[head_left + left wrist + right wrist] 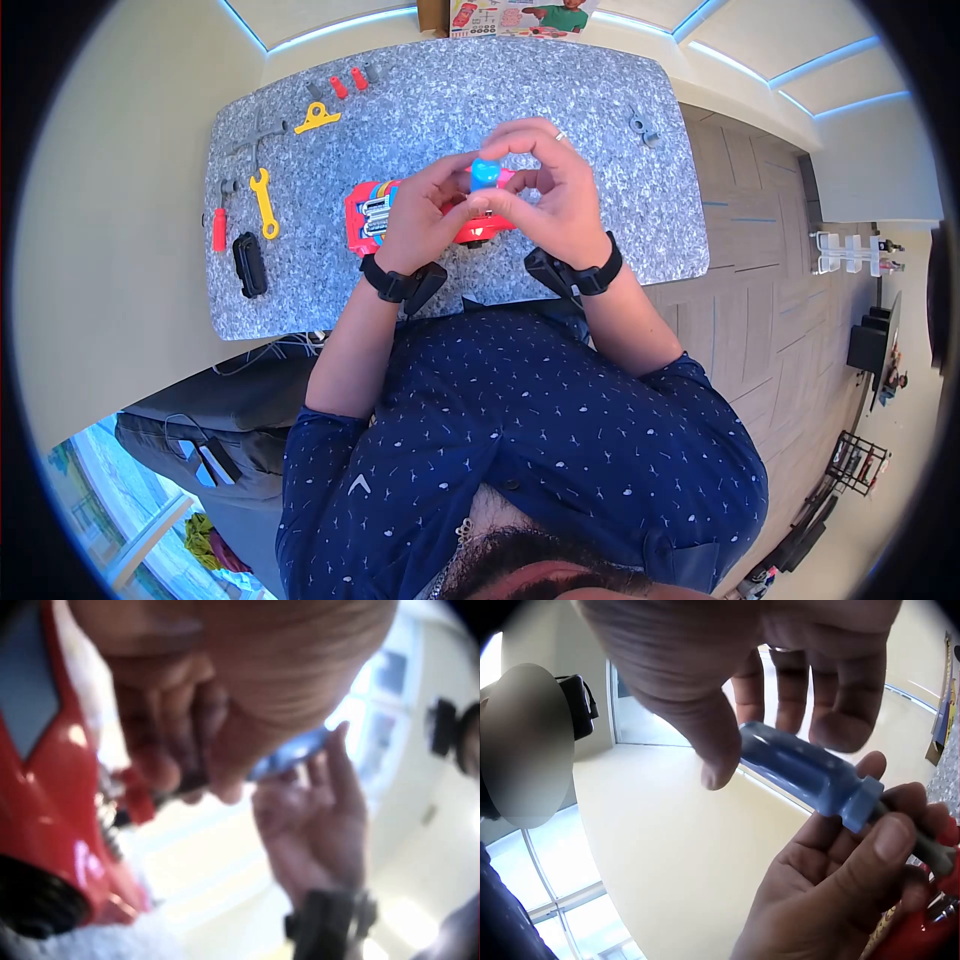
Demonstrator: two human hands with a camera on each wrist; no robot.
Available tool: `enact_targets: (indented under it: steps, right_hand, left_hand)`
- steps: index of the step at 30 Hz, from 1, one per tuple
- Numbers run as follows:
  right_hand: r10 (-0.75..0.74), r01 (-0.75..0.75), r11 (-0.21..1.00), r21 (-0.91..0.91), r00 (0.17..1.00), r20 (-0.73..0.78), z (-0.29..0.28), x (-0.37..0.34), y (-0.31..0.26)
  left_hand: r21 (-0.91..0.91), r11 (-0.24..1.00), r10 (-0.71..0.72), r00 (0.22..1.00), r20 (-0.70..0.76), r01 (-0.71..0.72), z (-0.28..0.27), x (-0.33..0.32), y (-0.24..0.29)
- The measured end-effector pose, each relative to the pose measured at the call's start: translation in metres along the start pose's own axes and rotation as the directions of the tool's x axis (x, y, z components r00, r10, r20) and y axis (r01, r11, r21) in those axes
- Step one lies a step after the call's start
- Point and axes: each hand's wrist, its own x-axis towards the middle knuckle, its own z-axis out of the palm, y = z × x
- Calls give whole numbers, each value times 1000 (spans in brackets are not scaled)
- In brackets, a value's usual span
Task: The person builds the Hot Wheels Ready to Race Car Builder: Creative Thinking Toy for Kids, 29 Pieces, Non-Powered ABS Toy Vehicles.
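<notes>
A toy screwdriver point(485, 174) with a blue handle and grey shaft is held up between both hands, over a red toy car point(45, 802). My left hand point(412, 220) pinches the grey shaft just below the handle's collar, as the right wrist view shows. Around the handle's far end curl the thumb and fingers of my right hand point(565, 200). At the shaft's tip, a small red piece point(136, 799) shows close against the car in the left wrist view. Both hands cover much of the car in the head view.
Left on the speckled table point(640, 220) lie a yellow wrench point(263, 203), a grey hammer point(256, 140), a red-handled tool point(219, 229) and a black case point(250, 265). Farther back are a yellow piece point(318, 119) and red pieces point(359, 78). Grey pieces point(648, 138) sit right.
</notes>
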Motion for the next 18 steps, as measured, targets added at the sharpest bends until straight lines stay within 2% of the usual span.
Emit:
enact_targets:
  steps: [1, 3, 4, 7, 10, 13, 14, 16, 18]
  right_hand:
    - [-10, 8, 998, 64, 999, 36, 0, 1, 1]
    - [-33, 13, 982, 191, 994, 104, -1, 2, 5]
    - [-35, 16, 984, 178, 994, 102, -3, 1, 10]
    - [-32, 20, 992, 128, 995, 90, -5, -1, 17]
    - [-27, 22, 998, 54, 997, 79, -2, 0, 13]
    - [-34, 32, 999, 28, 996, 79, -1, 1, 9]
    - [-24, 19, 998, 54, 996, 91, -3, 0, 15]
    - [-12, 1, 993, 119, 996, 94, -7, -1, 17]
    - [-9, -6, 980, 199, 997, 77, -11, -2, 12]
  left_hand:
    - [-1, 999, -52, 999, 7, 52, -3, -1, 0]
    - [78, 997, -7, 1000, 20, 6, -7, -2, -4]
    - [117, 993, 14, 999, 30, -18, -8, -3, -5]
    - [46, 997, 61, 997, -40, -59, 0, -1, -3]
    - [-81, 997, 4, 997, -74, -10, -1, 0, -15]
    - [-29, 992, 116, 987, -111, -120, 5, -2, -13]
    - [146, 974, 191, 975, -117, -173, 3, -1, -11]
    - [477, 842, 334, 938, -89, -254, -3, 1, -4]
    - [454, 871, 249, 965, -76, -189, -4, 3, 0]
